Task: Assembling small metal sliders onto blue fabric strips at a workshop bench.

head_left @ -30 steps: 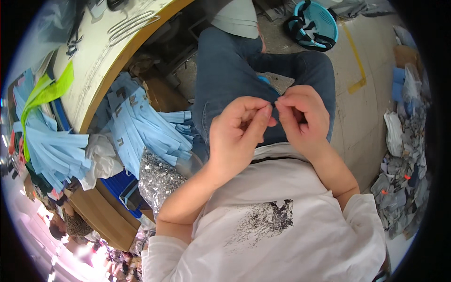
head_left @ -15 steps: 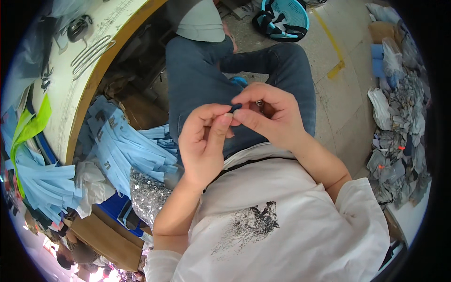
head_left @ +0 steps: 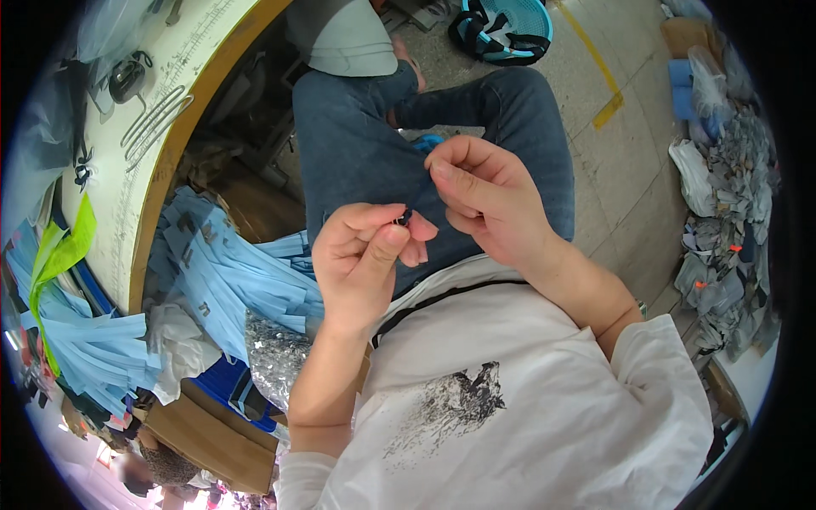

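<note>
Over my lap, my left hand (head_left: 361, 259) pinches a small dark piece (head_left: 403, 218) between thumb and fingertips. A bright glint shows at its edge, but its kind is too small to tell. Up and to the right, apart from it, my right hand (head_left: 493, 195) has its thumb and forefinger pressed together; whatever they hold, if anything, is hidden or too fine to see.
At the left stands a white-topped table (head_left: 144, 51) with a bent metal wire rack (head_left: 157, 127). Light blue fabric strips (head_left: 246, 263) hang beside it, near a cardboard box (head_left: 208, 442). A turquoise basket (head_left: 508, 30) lies on the floor ahead; grey scraps (head_left: 731, 212) pile up at the right.
My hands have come apart: the left moved slightly down and left with the small dark piece, and the right let go of it and drew back, its fingers now closed in a pinch.
</note>
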`<state>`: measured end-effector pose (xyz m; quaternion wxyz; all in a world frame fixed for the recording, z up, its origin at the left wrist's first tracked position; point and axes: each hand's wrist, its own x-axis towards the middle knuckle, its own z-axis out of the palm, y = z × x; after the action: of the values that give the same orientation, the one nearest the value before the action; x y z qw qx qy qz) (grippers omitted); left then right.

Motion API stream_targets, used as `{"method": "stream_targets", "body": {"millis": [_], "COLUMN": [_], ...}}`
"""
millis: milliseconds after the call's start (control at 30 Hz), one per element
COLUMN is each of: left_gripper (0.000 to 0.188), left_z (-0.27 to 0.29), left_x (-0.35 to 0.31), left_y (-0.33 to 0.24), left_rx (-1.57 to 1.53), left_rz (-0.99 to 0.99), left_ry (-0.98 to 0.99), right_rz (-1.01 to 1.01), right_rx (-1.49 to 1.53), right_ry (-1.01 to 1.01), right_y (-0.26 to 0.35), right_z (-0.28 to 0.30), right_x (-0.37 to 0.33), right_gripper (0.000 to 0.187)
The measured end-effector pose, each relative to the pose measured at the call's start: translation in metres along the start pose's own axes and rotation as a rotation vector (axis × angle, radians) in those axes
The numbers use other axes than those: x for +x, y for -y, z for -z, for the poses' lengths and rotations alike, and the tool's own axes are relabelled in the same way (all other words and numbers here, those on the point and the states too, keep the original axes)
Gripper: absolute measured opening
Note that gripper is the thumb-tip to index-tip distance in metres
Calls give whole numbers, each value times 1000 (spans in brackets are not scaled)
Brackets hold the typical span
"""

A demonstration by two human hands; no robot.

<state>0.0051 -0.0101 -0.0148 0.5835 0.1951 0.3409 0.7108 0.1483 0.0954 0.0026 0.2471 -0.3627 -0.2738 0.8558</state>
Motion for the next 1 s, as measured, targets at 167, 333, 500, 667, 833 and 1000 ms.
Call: {"method": "stream_targets", "body": {"millis": [167,333,500,667,833,1000], "left_gripper": [21,22,21,20,20,30], "left_z": [-1,-5,-1,-8,-29,-79], "left_x": [-1,4,11,7,48,155], "left_y": [4,-2,-5,-5,-70,-190], "left_rx": [-249,-321,-293,-290,297,867], "left_rz": [64,143,119,83,-98,-596], "left_ry": [27,84,92,87,55,-183], "right_rz": [-24,7,26,46,-170,-362], "right_rx": [30,-59,-12,32,356,341], "right_ry": [-1,68,53,107,85,76], "right_y": [-1,7,5,8,10,-10], "right_z": [-3,-3,-3,-5,8,14], "right_x": [-1,-2,0,-4,-1,1], "right_gripper": [12,13,13,12,5,9]}}
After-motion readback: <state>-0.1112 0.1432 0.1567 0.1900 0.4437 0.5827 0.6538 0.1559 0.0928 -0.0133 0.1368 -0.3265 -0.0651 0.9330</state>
